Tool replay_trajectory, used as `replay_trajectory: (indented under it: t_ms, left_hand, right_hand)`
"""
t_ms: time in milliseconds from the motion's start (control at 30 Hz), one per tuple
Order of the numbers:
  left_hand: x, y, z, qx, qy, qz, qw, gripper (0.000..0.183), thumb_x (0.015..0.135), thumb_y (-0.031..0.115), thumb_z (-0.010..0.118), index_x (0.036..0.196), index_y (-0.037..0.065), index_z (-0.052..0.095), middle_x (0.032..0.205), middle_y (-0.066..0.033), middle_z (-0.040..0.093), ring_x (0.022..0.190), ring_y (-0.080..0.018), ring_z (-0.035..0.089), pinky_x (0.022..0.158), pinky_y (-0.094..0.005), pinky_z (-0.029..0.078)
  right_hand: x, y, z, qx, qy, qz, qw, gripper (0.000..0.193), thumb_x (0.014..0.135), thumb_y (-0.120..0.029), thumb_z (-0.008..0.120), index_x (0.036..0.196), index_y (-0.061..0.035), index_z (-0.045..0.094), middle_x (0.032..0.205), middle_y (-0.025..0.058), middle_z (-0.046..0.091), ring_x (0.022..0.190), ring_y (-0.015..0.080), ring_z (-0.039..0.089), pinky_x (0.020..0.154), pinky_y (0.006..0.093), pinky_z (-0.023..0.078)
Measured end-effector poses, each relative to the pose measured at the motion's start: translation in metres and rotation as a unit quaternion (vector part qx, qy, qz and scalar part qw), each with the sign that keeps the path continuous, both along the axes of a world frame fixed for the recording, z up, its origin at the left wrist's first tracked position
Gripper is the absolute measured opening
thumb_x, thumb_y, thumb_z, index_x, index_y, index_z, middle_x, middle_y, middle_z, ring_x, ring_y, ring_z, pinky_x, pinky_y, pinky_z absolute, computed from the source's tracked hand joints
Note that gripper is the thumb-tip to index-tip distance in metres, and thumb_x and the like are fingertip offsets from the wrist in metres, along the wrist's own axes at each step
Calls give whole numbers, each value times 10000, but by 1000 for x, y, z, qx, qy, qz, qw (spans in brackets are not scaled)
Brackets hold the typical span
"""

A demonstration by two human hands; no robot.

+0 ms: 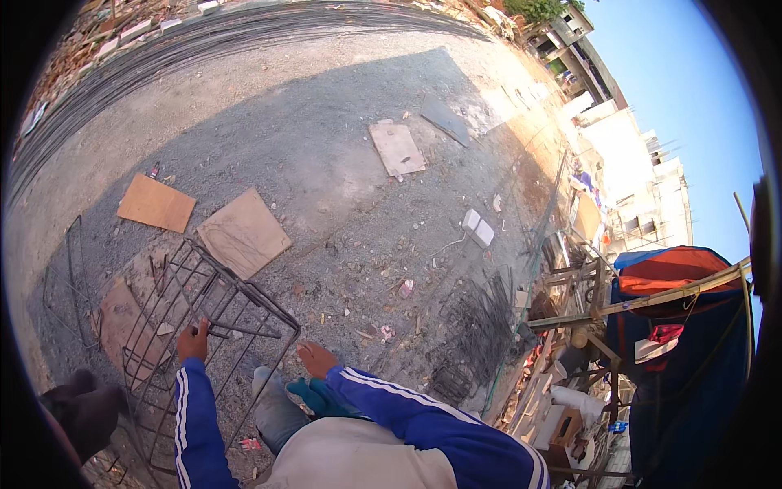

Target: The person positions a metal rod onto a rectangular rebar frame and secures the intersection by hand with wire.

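Observation:
A long cage of dark steel reinforcing bars (244,289) lies across the ground before me, its near corner close to my right hand. My left hand (193,341) is closed round one of its bars, the fist upright. Beside the end corner, my right hand (317,359) is held with its fingers stretched out toward a bar; whether they touch it is hard to make out. Both arms wear blue sleeves with white stripes. Below the hands show my grey trouser leg (275,407) and a teal piece of cloth or footwear (314,397).
Flat brown boards (244,232) lie by the cage on gravelly ground. A bundle of long rods (244,37) curves along the far side. To the right are a pile of thin wires (481,326), a white power box (478,229), timber clutter and a blue tarp (676,367). A dark shape (81,411) stands at left.

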State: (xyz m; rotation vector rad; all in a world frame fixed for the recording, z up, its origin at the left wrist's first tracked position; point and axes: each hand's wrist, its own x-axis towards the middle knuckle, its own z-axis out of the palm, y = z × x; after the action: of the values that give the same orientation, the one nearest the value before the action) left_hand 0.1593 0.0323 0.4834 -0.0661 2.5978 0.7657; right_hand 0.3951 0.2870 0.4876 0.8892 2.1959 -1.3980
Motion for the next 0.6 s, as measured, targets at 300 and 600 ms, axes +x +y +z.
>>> replay_trajectory:
  t_ms: [300,600]
  left_hand:
    - [131,28,-32,-29,-92,37,995,778,793,715,565,875,-47,698,789,-235,672,771,-357,656,731,-443,503]
    - [307,86,-151,-7,-289,27,957,841,730,756,593,959,-48,686,893,-257,667,866,-366,650,782,-455,504]
  right_hand:
    - [334,200,-100,-138,-261,-119,948,372,928,-350,485,1005,-18,633,1053,177,649,1017,293,616,857,447,482]
    - [458,238,-107,-80,-323,-2,943,323,901,-365,564,1037,-78,623,907,104,679,780,292,665,657,409,524]
